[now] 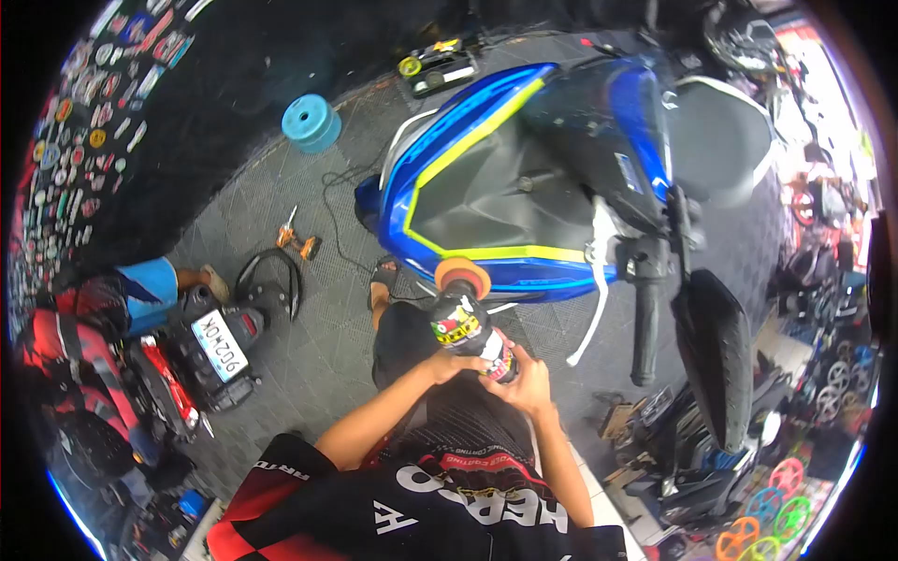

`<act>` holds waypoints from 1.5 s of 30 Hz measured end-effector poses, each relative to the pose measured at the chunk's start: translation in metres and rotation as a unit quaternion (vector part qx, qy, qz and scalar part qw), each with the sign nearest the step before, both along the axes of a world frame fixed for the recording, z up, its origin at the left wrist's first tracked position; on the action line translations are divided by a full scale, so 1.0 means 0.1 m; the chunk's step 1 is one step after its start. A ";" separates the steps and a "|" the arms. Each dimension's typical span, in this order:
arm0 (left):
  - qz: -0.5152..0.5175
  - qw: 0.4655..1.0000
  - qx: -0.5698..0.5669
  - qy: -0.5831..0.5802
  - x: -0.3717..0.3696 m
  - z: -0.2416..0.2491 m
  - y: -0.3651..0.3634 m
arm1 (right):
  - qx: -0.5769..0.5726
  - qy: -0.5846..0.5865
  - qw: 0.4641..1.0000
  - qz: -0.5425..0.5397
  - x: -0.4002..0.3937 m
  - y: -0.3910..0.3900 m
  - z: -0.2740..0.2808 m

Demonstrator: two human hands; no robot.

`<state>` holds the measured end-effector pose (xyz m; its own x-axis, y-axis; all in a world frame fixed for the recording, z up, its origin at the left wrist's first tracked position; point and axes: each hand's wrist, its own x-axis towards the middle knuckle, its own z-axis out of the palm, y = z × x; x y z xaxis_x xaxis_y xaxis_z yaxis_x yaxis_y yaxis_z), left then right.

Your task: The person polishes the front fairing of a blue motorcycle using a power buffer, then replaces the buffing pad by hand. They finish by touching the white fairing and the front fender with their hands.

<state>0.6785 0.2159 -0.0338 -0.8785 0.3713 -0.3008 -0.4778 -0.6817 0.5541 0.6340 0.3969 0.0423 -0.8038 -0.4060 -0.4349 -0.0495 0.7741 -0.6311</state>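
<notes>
I hold a spray can (465, 323) with an orange cap and a dark printed label in front of me, tilted away. My left hand (449, 363) grips its lower body from the left. My right hand (526, 381) wraps the can's bottom end from the right. Just beyond the cap sits a blue scooter (524, 168) with yellow stripes and a black seat; its handlebar grip (642, 327) hangs to the right of my hands. My foot in a sandal (382, 280) rests on the grey tiled floor below the scooter.
Another person in blue shorts (150, 285) crouches at the left beside a motorcycle with a licence plate (219, 344). A blue plastic stool (311, 122), an orange-handled tool (297, 241) and a black cable lie on the floor. Coloured wheels (776, 514) and parts crowd the right.
</notes>
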 end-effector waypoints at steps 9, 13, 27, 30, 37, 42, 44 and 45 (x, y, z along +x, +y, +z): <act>-0.062 0.985 -0.162 0.025 -0.38 0.36 0.70 | -0.156 -0.039 0.976 -0.144 0.04 0.78 -0.12; -0.102 0.934 -0.324 0.108 -0.49 -0.04 1.01 | -0.212 -0.062 0.937 -0.270 0.07 0.99 -0.02; -0.319 0.814 -0.452 0.181 -1.32 0.38 1.59 | -0.646 -0.293 0.503 -0.494 0.44 0.61 -1.06; -0.280 0.830 -0.443 0.191 -0.96 0.63 1.30 | -0.663 -0.271 0.500 -0.486 0.76 0.17 -1.05; -0.385 0.761 -0.471 0.225 -0.45 0.24 0.24 | -0.736 -0.242 0.430 -0.464 1.44 -1.14 -1.58; -0.466 0.694 -0.509 0.207 -0.53 0.44 0.03 | -0.755 -0.221 0.375 -0.491 1.40 -1.64 -1.60; -0.435 0.705 -0.501 0.251 -0.58 0.50 0.11 | -0.742 -0.206 0.379 -0.513 1.32 -1.57 -1.50; -0.432 0.714 -0.496 0.242 -0.62 0.56 0.20 | -0.735 -0.198 0.381 -0.525 1.28 -1.47 -1.41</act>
<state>0.6164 0.2355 0.0225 -0.5405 0.6525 -0.5312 -0.0723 0.5930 0.8020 0.7617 0.2498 -0.0985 -0.8477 0.0094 -0.5304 0.1251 -0.9681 -0.2171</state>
